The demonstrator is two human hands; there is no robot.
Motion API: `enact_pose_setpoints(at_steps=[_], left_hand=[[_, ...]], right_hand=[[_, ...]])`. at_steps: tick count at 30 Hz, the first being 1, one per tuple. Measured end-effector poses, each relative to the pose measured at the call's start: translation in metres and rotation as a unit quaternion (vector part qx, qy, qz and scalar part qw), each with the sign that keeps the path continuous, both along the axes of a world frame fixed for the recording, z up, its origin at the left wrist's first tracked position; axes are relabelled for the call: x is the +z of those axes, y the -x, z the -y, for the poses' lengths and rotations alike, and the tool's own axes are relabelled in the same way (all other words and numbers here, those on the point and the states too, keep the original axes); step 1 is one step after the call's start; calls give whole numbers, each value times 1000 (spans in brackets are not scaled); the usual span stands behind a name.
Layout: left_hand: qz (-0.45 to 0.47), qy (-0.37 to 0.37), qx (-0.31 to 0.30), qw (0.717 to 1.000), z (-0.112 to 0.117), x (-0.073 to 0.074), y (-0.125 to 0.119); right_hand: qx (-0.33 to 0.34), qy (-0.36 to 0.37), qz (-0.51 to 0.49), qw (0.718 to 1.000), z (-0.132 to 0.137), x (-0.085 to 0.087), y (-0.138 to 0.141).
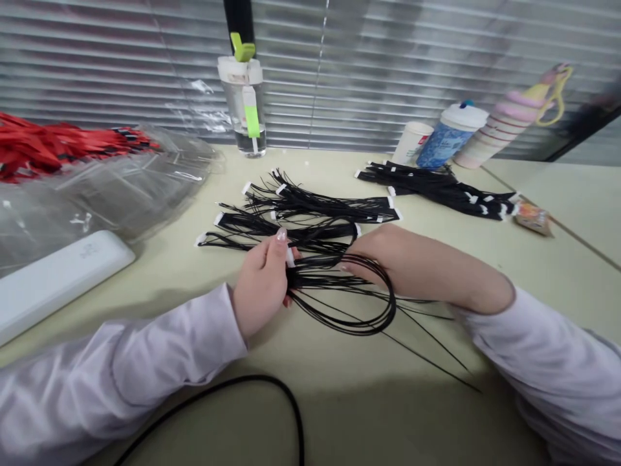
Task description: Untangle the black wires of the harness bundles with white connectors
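My left hand (264, 278) grips a black wire harness (330, 278) near its white connector (290, 257), thumb on top. From there the thin wires run right and bend back in a loop (383, 310). At the loop's right side, my right hand (378, 255) has its fingers curled round some of the wires; the fingertips are partly hidden behind them. A few loose wire ends (436, 343) trail down to the right over the table. Just behind my hands lie more black wire harnesses (315, 204) with white connectors, spread in a loose pile.
Another harness bundle (436, 188) lies back right beside a small packet (532, 219). Cups (449, 136) and a water bottle (245, 107) stand by the blinds. At left are red bundles (63, 145) on clear plastic bags (121, 188) and a white case (63, 278). A black cable (262, 377) curves in front.
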State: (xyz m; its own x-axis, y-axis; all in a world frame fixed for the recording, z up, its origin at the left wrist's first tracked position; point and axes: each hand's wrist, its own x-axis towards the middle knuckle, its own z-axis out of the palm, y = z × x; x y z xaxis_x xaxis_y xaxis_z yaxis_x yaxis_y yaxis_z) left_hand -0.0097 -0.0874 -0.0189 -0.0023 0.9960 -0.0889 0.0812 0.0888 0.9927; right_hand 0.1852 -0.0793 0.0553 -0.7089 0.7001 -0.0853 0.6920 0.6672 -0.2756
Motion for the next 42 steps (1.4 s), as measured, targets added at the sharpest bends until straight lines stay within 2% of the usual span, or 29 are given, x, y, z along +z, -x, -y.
enact_pose_setpoints(at_steps=[5, 8, 11, 14, 16, 18, 21, 24, 33, 39, 42], left_hand=[[-19, -72, -42, 996, 7, 3, 1], [-12, -100, -39, 994, 10, 3, 0], [16, -92, -20, 995, 12, 3, -2], [28, -79, -17, 996, 15, 4, -4], [35, -74, -16, 997, 17, 6, -4], [44, -73, -22, 996, 19, 6, -4], [45, -91, -36, 994, 21, 5, -3], [25, -132, -44, 990, 22, 4, -2], [7, -168, -56, 984, 23, 1, -1], [-37, -197, -70, 977, 23, 1, 1], [-40, -202, -68, 976, 23, 1, 1]], right_hand=[[35, 150, -150, 977, -1, -10, 14], [24, 152, -180, 971, 9, -18, 17], [-22, 125, -229, 965, 23, -23, 15], [-82, 188, -278, 939, 35, -24, 14], [-122, 248, -297, 914, 38, -22, 15], [-146, 279, -295, 902, 38, -20, 18], [-132, 323, -274, 896, 35, -19, 21], [-110, 371, -282, 878, 33, -22, 24], [-130, 410, -301, 851, 36, -28, 26], [-131, 365, -291, 875, 37, -32, 28], [-121, 365, -308, 870, 38, -35, 28]])
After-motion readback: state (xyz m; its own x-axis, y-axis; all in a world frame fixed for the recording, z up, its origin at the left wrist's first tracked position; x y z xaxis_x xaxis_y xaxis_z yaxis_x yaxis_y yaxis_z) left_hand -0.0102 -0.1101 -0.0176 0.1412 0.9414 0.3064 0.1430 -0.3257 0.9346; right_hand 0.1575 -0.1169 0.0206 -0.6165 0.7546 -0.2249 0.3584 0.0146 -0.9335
